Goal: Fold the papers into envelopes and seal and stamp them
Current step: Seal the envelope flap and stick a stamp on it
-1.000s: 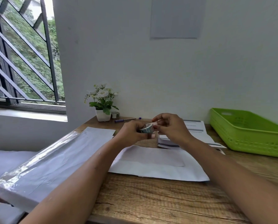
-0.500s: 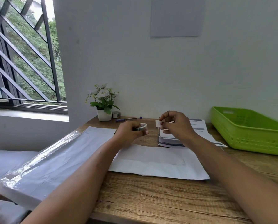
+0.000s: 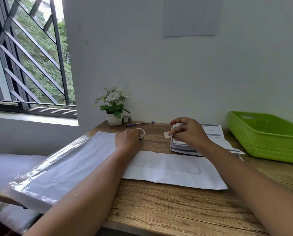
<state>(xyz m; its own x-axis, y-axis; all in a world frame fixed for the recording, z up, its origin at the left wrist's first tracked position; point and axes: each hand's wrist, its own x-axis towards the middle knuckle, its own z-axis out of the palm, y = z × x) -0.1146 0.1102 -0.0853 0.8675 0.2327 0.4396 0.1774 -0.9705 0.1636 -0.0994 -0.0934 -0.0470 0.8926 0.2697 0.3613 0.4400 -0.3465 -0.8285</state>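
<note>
A folded white paper envelope point(image 3: 174, 169) lies flat on the wooden desk point(image 3: 176, 210) between my forearms. My left hand point(image 3: 128, 139) grips a small roll of tape point(image 3: 141, 133) and holds it down at the desk surface, just beyond the envelope's far left corner. My right hand point(image 3: 187, 132) hovers over a stack of printed sheets point(image 3: 210, 133) and pinches a short torn piece of tape point(image 3: 167, 134) between thumb and fingers.
A wrapped ream of white paper point(image 3: 57, 167) lies along the desk's left edge. At the back stand a small potted plant point(image 3: 114, 108), another tape roll point(image 3: 126, 118) and a pen point(image 3: 139, 123). A green plastic basket point(image 3: 268, 133) sits at the right.
My hands have drawn apart. The left has lowered the tape roll to the desk, and the right has come away rightward with a torn piece of tape.
</note>
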